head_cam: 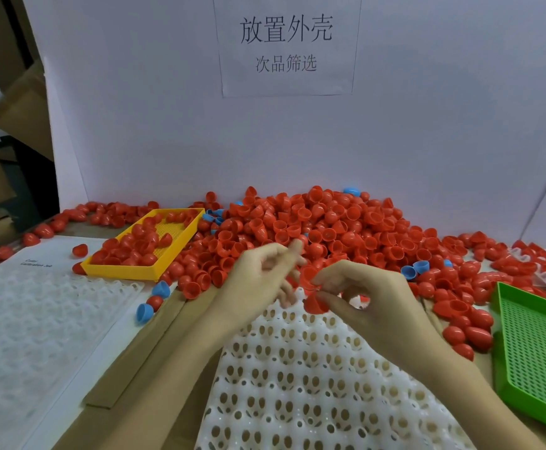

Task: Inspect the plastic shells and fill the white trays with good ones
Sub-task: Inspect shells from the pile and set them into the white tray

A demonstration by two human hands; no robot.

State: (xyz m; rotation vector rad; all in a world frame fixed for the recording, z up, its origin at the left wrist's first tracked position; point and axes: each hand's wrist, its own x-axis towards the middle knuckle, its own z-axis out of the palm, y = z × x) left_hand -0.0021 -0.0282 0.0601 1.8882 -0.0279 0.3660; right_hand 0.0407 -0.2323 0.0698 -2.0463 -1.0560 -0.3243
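- Red plastic shells [314, 228] lie in a big heap against the white back board [167, 125], and the heap spreads left and right along the table.
- The left hand [262, 274] is blurry, so I cannot tell if it holds anything; its fingers look loosely bent and reach up to the front of the heap.
- The right hand [366, 297] pinches a red shell [314, 303] between thumb and fingers, just above the far edge of the white tray [297, 384].
- Another red shell sits right above it by the fingertips; how the hand touches that one is hard to see.
- The white tray has rows of holes, and the ones that show have no shells in them. Its bottom is cut off by the picture edge, and both arms cover parts of it.
- A second white tray [31, 319] lies to the left, cut off at the left edge.
- A yellow tray [154, 274] stands at the left side of the heap with red shells inside.
- A green tray [538, 352] sits on the right, cut off at the edge, with red shells just beside it.
- A few blue shells [145, 311] lie mixed in near the heap's front edge.
- A paper sign [286, 43] with printed words hangs on the board above.
- Brown cardboard [154, 336] shows between the two white trays.
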